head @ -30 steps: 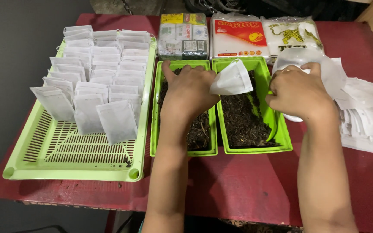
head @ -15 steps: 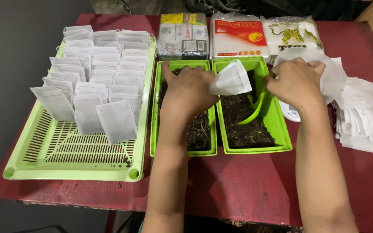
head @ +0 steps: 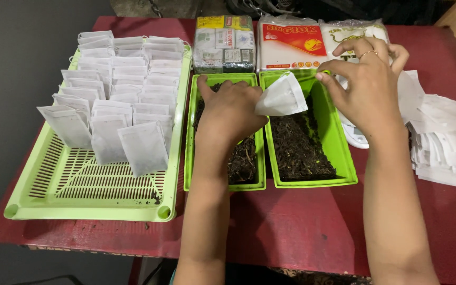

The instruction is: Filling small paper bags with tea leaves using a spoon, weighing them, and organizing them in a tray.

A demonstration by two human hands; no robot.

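My left hand (head: 228, 113) rests over the left green tub (head: 191, 158) of dark loose tea and holds a small white paper bag (head: 282, 97), tilted over the right green tub (head: 344, 153). My right hand (head: 368, 87) hovers above the far right corner of that tub. Its fingers are spread, and the forefinger tip sits just beside the bag's upper corner. I see nothing in that hand. Dark tea (head: 299, 145) covers the floor of the right tub.
A large green slotted tray (head: 80, 195) on the left holds several rows of filled white bags (head: 117, 79). Loose flat white bags (head: 444, 140) pile up on the right. Three packets (head: 286, 45) line the back, and a white round object (head: 355, 136) lies under my right wrist.
My right hand has risen from the right tub to the bag's upper corner. The green scoop seen under it before is out of sight. The left hand and bag have stayed put.
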